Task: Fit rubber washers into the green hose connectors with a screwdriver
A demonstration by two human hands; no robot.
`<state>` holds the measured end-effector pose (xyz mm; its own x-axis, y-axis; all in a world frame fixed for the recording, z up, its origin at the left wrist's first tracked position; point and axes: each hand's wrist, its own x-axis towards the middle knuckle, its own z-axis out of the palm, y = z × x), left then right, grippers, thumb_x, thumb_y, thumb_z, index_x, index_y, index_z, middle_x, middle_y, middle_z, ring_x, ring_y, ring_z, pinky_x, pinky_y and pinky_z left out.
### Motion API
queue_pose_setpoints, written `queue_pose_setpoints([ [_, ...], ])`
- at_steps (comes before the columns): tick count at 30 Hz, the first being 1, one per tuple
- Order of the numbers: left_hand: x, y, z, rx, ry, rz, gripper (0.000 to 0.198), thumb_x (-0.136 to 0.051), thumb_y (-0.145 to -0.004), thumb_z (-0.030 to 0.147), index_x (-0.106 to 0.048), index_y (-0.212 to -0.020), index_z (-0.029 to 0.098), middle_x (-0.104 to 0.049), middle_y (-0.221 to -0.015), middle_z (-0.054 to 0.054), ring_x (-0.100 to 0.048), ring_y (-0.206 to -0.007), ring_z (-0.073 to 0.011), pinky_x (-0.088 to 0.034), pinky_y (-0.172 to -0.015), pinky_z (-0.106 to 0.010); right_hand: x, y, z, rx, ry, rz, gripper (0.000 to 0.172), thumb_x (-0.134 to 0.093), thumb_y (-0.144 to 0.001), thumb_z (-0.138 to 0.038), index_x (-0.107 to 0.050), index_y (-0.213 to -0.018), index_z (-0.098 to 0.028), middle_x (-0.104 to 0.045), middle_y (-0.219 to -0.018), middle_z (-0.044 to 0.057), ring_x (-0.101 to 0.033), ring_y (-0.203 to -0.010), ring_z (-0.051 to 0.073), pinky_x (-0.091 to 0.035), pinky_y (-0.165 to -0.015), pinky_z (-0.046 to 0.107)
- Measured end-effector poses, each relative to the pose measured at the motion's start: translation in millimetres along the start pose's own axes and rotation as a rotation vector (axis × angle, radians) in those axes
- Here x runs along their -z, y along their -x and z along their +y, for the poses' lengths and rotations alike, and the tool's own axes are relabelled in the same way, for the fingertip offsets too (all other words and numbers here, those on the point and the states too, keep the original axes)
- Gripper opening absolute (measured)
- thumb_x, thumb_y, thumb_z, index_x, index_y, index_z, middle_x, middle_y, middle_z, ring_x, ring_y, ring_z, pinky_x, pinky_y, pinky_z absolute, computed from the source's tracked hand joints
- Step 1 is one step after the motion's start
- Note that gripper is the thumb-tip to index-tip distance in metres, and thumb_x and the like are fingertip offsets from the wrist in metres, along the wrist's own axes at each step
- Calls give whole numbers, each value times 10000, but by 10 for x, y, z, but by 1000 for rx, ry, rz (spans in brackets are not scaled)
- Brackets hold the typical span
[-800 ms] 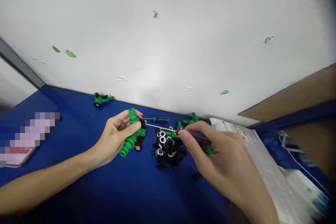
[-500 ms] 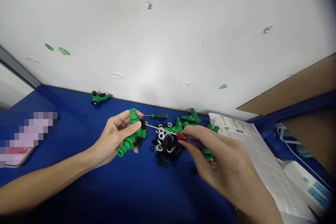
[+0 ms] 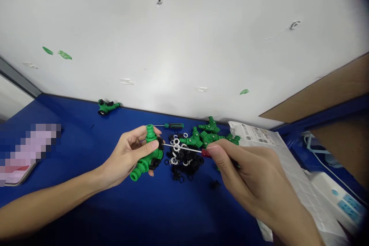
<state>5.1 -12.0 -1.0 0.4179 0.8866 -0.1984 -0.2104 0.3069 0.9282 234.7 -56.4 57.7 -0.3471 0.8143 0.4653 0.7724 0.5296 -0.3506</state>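
My left hand point(image 3: 134, 148) is closed around a green plastic Y-shaped hose connector point(image 3: 147, 160) with black parts on its right side, the thumb pressing near a black piece. In my right hand point(image 3: 245, 169) is a screwdriver point(image 3: 205, 152) with a red handle. Its thin metal shaft points left, and the tip meets the black part by my left thumb; whether it sits in a screw I cannot tell. Behind the shaft lies a pile of black and white rings and small parts point(image 3: 184, 157). More green connectors point(image 3: 211, 138) lie partly behind my right hand.
A second screwdriver point(image 3: 174, 126) with a green and black handle lies near the white wall point(image 3: 173, 46). One assembled connector point(image 3: 106, 107) rests at the back left. A white plastic bag point(image 3: 305, 192) and a power strip point(image 3: 337, 200) are at right, a blurred-out phone-like object point(image 3: 25, 157) at left.
My left hand and the connector have shifted slightly right and down in the view. The right hand has also moved a little right and down, its grip on the screwdriver turned.
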Motion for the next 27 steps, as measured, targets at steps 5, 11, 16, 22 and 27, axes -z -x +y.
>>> queue_pose_setpoints([
  [5, -25, 18, 23, 11, 29, -23, 275, -712, -844, 328, -604, -1036, 164, -597, -841, -15, -592, -560, -111, -594, -426, -269, 6, 18, 7, 4, -174, 51, 77, -582, -928, -162, -559, -980, -214, -629, -823, 5, -618, -691, 126, -481, -621, 237],
  [11, -42, 43, 21, -5, 14, -21, 246, -710, -847, 328, -577, -980, 170, -618, -875, -17, -602, -546, -108, -597, -421, -273, -32, 69, 38, -22, -101, 31, 84, -558, -947, -153, -591, -932, -229, -592, -689, -25, -559, -551, 109, -427, -511, 233],
  [16, -46, 53, 19, 11, 13, -45, 233, -674, -873, 348, -559, -980, 176, -616, -816, 2, -603, -486, -109, -584, -388, -277, -114, 111, 68, -114, -222, 12, 78, -560, -951, -188, -593, -1005, -233, -608, -688, -32, -569, -521, 102, -455, -492, 213],
  [22, -41, 50, 4, 9, -123, -17, 297, -716, -832, 368, -573, -989, 161, -605, -764, 4, -587, -434, -102, -541, -333, -232, -153, 122, 91, -161, -310, 60, 137, -622, -907, -187, -581, -1028, -239, -658, -882, 9, -645, -705, 133, -519, -601, 215],
  [27, -28, 40, 26, 4, -196, -5, 288, -693, -846, 387, -581, -975, 156, -610, -748, -7, -589, -459, -104, -541, -357, -217, -129, 128, 143, -182, -231, -110, 159, -516, -982, -229, -639, -883, -218, -554, -576, -47, -504, -464, 98, -394, -458, 221],
])
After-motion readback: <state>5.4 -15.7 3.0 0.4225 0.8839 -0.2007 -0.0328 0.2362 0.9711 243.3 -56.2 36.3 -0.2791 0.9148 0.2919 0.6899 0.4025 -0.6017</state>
